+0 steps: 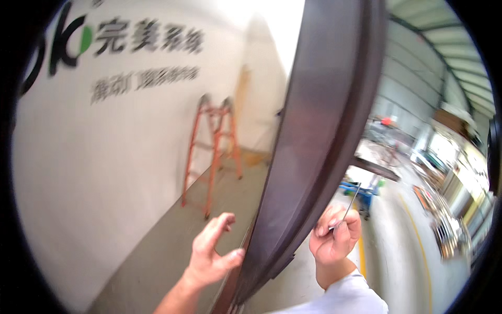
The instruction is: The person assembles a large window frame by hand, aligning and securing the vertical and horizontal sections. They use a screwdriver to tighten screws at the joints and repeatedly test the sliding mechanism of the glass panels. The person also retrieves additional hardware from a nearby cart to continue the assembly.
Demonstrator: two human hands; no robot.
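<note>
A tall dark brown panel [314, 120], like a door or frame section, stands upright between my hands and runs from the top of the view down to the lower edge. To its left, my left hand [210, 254] is open with thumb and fingers apart. The thumb tip is close to the panel's edge; whether it touches, I cannot tell. My right hand [334, 238], on the panel's other side, is closed around a thin metal rod [352, 201] that points up and slightly right. The rod's lower end is hidden in the fingers.
An orange stepladder [213, 152] stands by a white wall [104, 172] with printed signs. Behind the panel on the right are a blue wheeled cart [368, 196] and a workbench [375, 168]. Stacked long profiles [452, 225] lie at the far right, beyond yellow floor lines.
</note>
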